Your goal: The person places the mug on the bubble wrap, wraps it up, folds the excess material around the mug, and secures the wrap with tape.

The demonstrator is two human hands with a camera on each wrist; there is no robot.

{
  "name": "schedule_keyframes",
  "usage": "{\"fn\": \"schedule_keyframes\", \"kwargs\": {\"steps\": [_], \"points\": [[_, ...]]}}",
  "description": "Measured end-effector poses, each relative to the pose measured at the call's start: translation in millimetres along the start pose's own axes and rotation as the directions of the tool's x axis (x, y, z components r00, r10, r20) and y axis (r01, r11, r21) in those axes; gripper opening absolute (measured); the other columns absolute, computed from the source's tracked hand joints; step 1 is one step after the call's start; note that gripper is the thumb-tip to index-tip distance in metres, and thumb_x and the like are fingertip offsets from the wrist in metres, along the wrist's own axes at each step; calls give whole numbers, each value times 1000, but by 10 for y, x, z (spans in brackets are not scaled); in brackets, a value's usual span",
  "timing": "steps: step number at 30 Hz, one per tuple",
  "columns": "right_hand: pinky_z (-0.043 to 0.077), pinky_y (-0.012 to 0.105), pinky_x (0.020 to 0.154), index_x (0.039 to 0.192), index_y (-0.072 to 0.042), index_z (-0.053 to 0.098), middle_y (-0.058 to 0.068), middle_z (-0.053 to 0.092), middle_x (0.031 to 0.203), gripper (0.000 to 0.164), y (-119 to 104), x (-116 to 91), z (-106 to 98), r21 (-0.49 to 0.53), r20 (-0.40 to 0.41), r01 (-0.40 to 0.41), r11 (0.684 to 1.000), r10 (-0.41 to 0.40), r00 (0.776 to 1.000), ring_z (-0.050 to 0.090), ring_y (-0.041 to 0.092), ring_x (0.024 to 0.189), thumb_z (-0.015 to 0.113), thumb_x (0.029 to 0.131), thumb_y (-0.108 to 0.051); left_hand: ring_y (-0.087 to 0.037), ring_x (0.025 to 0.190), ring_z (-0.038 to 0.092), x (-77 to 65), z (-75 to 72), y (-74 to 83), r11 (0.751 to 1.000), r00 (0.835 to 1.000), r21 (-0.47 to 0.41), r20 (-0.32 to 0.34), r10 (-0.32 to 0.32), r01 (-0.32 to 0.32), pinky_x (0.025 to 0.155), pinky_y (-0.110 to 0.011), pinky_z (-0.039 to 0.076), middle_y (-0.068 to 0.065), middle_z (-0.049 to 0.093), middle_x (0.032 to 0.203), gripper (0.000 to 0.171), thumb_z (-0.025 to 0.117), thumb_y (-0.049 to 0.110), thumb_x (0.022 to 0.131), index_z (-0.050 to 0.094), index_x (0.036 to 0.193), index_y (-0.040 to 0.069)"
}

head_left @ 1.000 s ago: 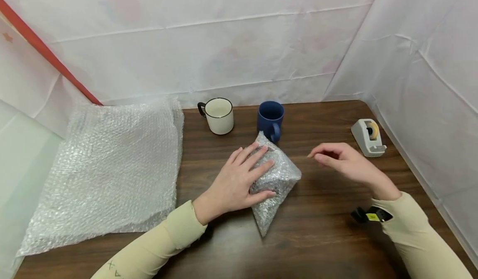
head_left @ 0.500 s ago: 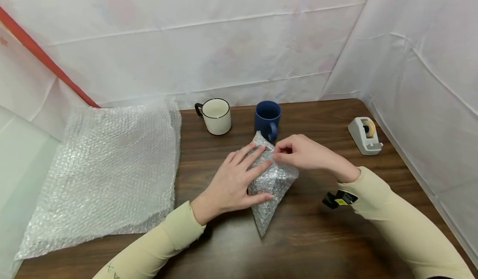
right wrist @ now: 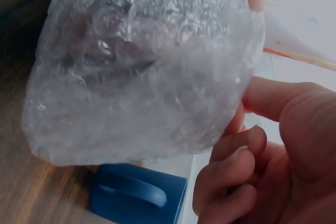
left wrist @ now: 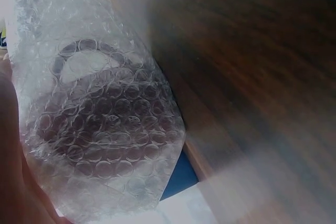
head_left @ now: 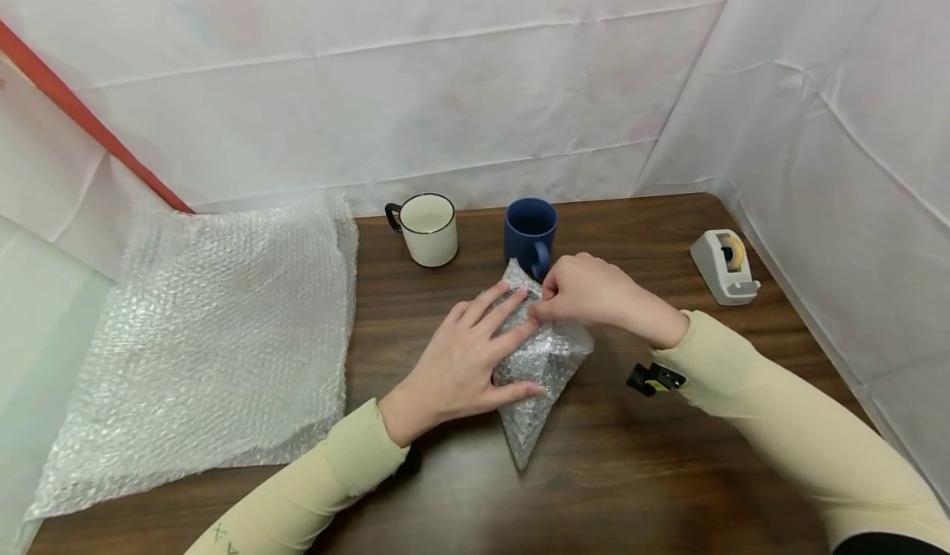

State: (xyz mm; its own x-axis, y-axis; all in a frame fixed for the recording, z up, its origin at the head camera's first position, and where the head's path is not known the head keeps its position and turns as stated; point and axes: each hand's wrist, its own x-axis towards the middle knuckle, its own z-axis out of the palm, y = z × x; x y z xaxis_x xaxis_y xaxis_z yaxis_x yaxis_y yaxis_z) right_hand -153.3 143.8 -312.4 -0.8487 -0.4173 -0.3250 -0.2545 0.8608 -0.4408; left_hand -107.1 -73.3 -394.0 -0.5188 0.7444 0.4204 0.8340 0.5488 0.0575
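Note:
A bubble-wrapped bundle lies on the table with pointed corners at its near and far ends. Through the plastic, the left wrist view shows a dark rounded body and a handle-like loop, as of a mug. My left hand is spread flat over the bundle's left side, fingers straight, holding it down. My right hand reaches in from the right, thumb and forefinger pinched at the bubble wrap beside the left fingertips. In the right wrist view its other fingers are curled. Any strip of tape at the pinch cannot be made out.
Behind the bundle stand a cream mug with a black handle and a blue mug, the latter close to the wrap's far corner. A tape dispenser sits at the back right. Bubble wrap sheets cover the left side.
My right hand has come left from beside the tape dispenser onto the bundle, its fingertips now at the wrap by the left fingers. The left hand has stayed put.

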Motion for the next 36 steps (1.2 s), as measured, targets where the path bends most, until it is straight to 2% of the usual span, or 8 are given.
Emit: {"fn": "schedule_keyframes", "kwargs": {"steps": [8,11,14,19,25,30,33,36], "points": [[29,24,43,51,-19,51,-6,38,47,52,60,5,-54,-52,15,-74,996,75,997,37,10,42,73,86,-50,-32,148,25,6,8,11,1000,1000,-4,4,-1,1,104,-51,40,-12,39,155,82,52,76,86,54,145,21],[29,25,45,52,-17,51,-6,38,47,54,187,13,-55,18,30,-52,998,52,998,34,9,42,73,85,-53,-31,148,24,6,9,9,1000,1000,-9,8,-5,5,104,-51,40,-12,39,156,81,51,76,87,53,146,21],[33,26,48,59,-15,57,-5,42,51,47,378,33,-37,165,65,9,986,-20,998,36,10,46,72,89,-49,-31,148,24,4,8,9,1000,1000,-13,10,-10,10,104,-50,40,-12,39,156,80,50,76,87,54,145,20],[37,29,53,76,-7,62,0,46,58,35,670,63,32,439,151,53,897,-132,980,41,14,52,66,97,-35,-31,147,25,2,4,13,1000,1000,-9,9,-11,11,102,-50,41,-12,40,155,78,50,76,87,57,142,21],[50,35,66,104,-2,62,7,57,79,22,891,144,187,680,210,46,732,-255,944,55,17,71,56,103,-23,-31,148,24,-6,-5,6,1000,1000,-15,12,-15,15,101,-50,42,-12,39,155,78,50,76,87,57,142,21],[52,34,72,115,0,58,7,60,94,21,1009,233,373,794,237,12,607,-328,915,58,16,81,52,104,-17,-31,148,24,-15,-20,-2,999,1000,-27,16,-17,17,100,-49,42,-12,38,156,77,51,75,88,57,142,20],[54,33,75,118,1,56,8,60,103,21,1044,281,473,819,254,-14,573,-340,905,60,16,87,52,103,-14,-31,148,24,-16,-23,-5,999,1000,-31,16,-14,14,99,-49,42,-12,37,157,77,51,75,88,57,142,20],[53,32,74,116,3,57,9,62,100,21,1060,290,508,804,194,16,595,-289,937,60,17,84,53,102,-13,-31,148,24,-12,-17,-3,999,1000,-33,16,-9,9,99,-49,42,-12,37,157,76,51,75,88,57,142,21]]}}
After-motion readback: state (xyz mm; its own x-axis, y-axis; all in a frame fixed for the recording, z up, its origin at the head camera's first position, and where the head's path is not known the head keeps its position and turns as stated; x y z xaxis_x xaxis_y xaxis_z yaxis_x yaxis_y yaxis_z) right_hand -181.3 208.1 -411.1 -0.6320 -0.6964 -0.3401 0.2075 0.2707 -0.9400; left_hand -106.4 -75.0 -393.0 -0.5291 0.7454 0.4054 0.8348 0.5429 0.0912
